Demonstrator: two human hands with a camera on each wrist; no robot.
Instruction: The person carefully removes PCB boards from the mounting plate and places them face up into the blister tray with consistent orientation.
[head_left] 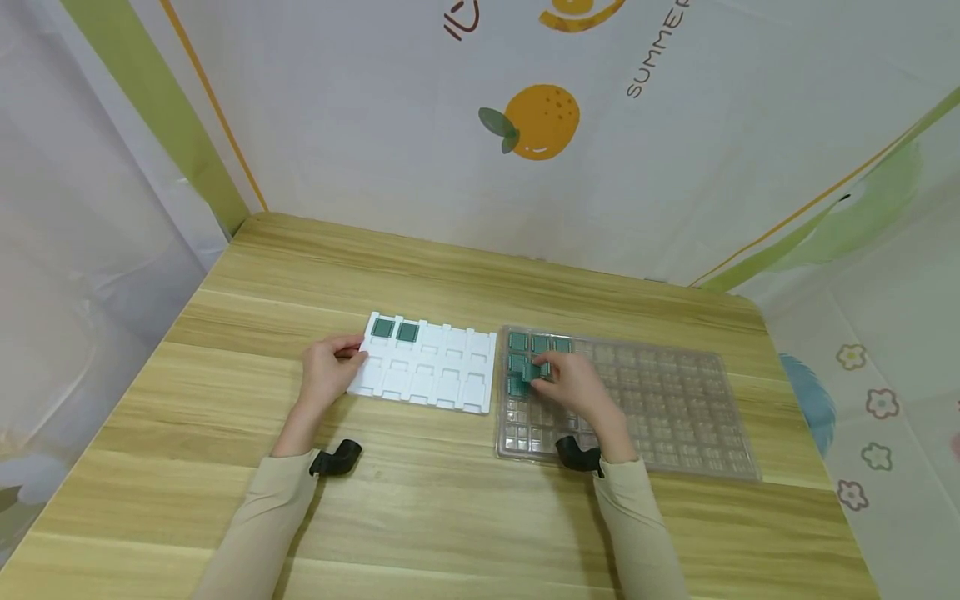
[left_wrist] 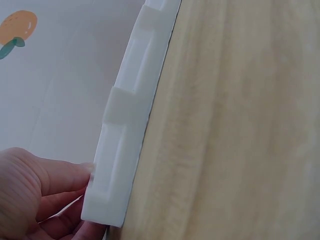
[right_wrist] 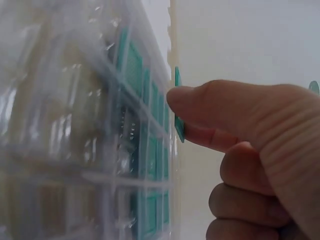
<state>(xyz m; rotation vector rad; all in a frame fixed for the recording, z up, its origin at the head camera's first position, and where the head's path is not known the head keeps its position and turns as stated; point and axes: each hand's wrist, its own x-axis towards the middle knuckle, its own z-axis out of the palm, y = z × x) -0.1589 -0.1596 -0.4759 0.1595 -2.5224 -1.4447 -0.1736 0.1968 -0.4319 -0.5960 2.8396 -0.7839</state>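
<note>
My left hand [head_left: 324, 372] grips the left edge of a white plastic tray [head_left: 408, 385], its thumb against the tray wall in the left wrist view. Two green square chips [head_left: 382, 328] lie in the tray's far-left pockets. Over the clear plastic tray [head_left: 675, 408] to the right, my right hand [head_left: 577, 386] pinches a thin green square chip [right_wrist: 178, 126] between thumb and forefinger. The right wrist view has that chip edge-on, raised off the clear tray. Several more green chips [head_left: 518, 341] sit in the clear tray's far-left pockets, partly hidden by the right hand.
Both trays lie side by side on a wood-grain table [head_left: 360, 533], a narrow gap between them. A printed white curtain [head_left: 405, 142] hangs behind the table's far edge. A black wrist mount [head_left: 347, 457] is at each wrist, close above the table.
</note>
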